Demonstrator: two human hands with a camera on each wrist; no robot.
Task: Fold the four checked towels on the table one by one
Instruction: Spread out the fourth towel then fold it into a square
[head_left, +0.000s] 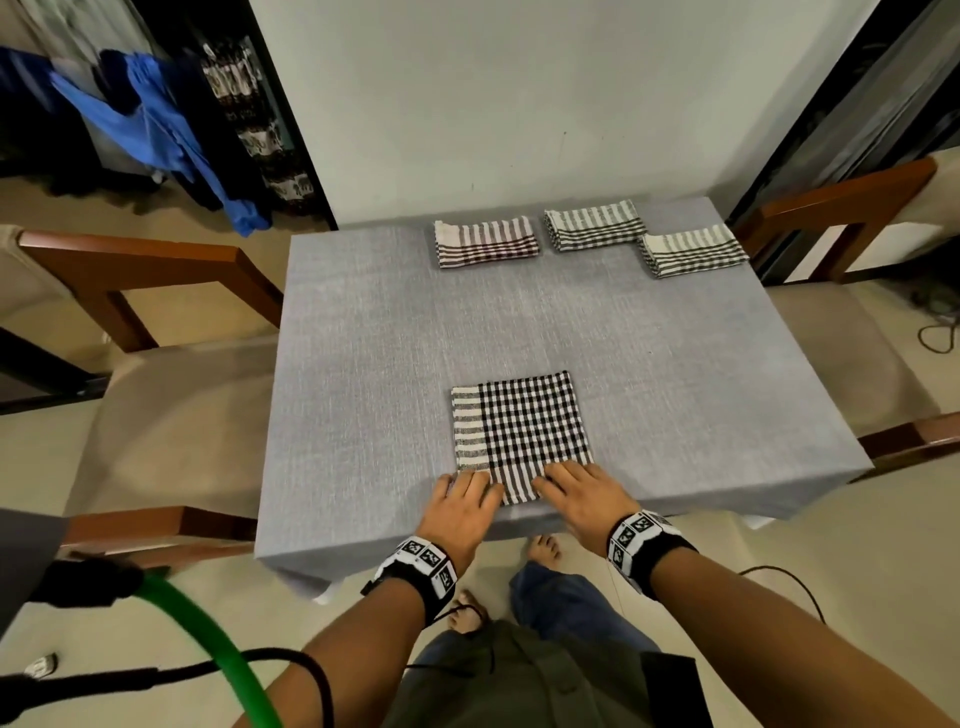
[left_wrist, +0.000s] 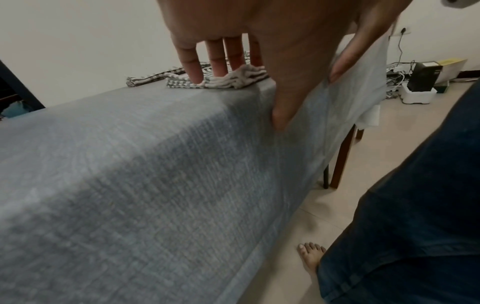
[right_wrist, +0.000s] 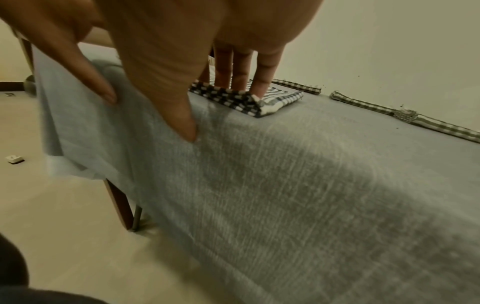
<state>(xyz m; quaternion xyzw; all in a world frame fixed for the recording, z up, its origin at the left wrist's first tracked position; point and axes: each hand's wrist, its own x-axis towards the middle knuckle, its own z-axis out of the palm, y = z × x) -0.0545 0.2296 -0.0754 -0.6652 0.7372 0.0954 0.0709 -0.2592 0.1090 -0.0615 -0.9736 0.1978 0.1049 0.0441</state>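
A black-and-white checked towel (head_left: 524, 426) lies as a flat folded square near the front edge of the grey-clothed table (head_left: 389, 338). My left hand (head_left: 465, 499) presses its near left corner with straight fingers (left_wrist: 192, 67) on the towel (left_wrist: 233, 80). My right hand (head_left: 579, 493) presses the near right corner, its fingers (right_wrist: 262, 78) straight on the towel (right_wrist: 233, 98). Both thumbs rest on the cloth at the table's edge. Three folded towels lie at the far edge: one in the middle (head_left: 485, 243), two to the right (head_left: 595, 224) (head_left: 693, 252).
Wooden chairs stand at the table's left (head_left: 156, 270) and right (head_left: 841, 208). A white wall (head_left: 519, 104) rises right behind the table. A green hose (head_left: 208, 634) and black cables cross the lower left. My bare feet (head_left: 545, 548) are under the front edge.
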